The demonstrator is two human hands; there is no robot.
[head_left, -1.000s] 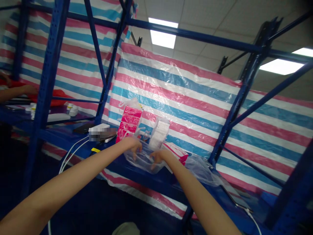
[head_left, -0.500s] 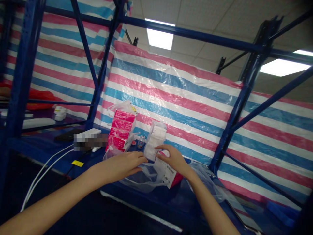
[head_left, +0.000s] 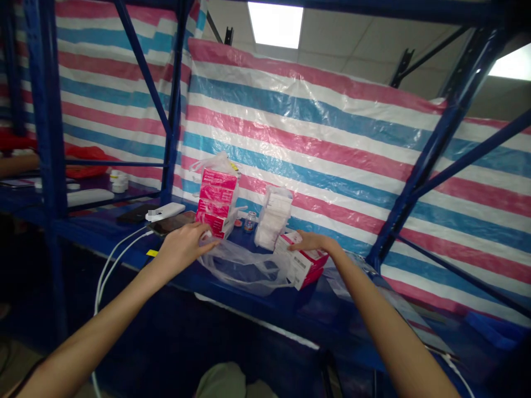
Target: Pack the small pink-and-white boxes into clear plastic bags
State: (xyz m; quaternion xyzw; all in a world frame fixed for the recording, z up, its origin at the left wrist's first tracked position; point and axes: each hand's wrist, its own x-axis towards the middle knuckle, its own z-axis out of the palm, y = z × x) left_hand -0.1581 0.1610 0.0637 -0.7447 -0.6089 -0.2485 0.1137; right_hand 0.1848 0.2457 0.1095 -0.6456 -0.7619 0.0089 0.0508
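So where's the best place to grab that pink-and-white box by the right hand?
Probably across two opposite sides, coming from above. The pink-and-white box has flat sides and straight edges, with the right hand at its top. The white wrapped stack stands close behind it, so coming down should bump less.

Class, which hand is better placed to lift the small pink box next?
Probably the right hand: it lies over the small pink box. The left hand is farther off, by the tall pink pack.

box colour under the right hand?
The box is pinkish red and white; the head view shows it best.
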